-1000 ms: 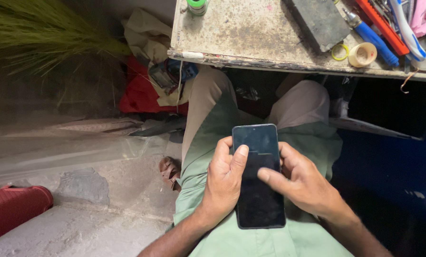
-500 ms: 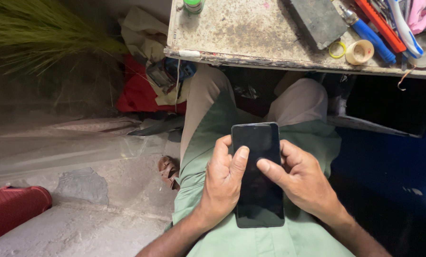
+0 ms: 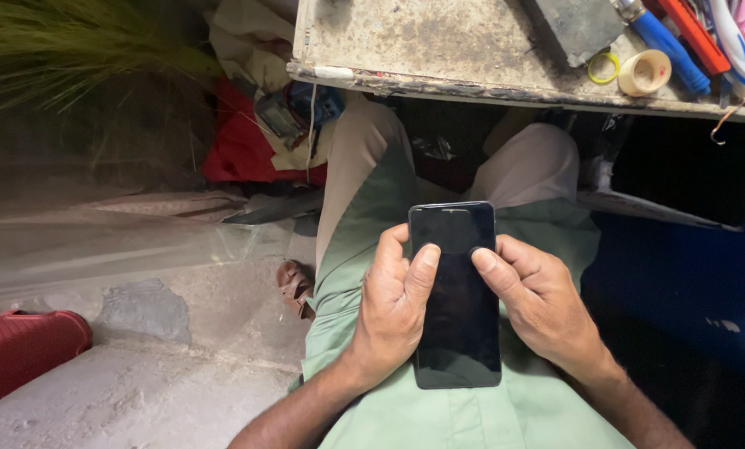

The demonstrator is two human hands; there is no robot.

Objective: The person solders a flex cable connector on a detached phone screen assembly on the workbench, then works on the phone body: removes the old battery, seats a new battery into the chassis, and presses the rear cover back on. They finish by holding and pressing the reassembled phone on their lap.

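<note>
Centre frame, the phone (image 3: 456,295) sits over the lap, gripped on both sides: left hand (image 3: 392,312) wrapped on its edge, right hand (image 3: 540,306) on the other, both thumbs on the glass. The screen looks dark, nothing showing. Workbench (image 3: 439,50) runs along the top.
</note>
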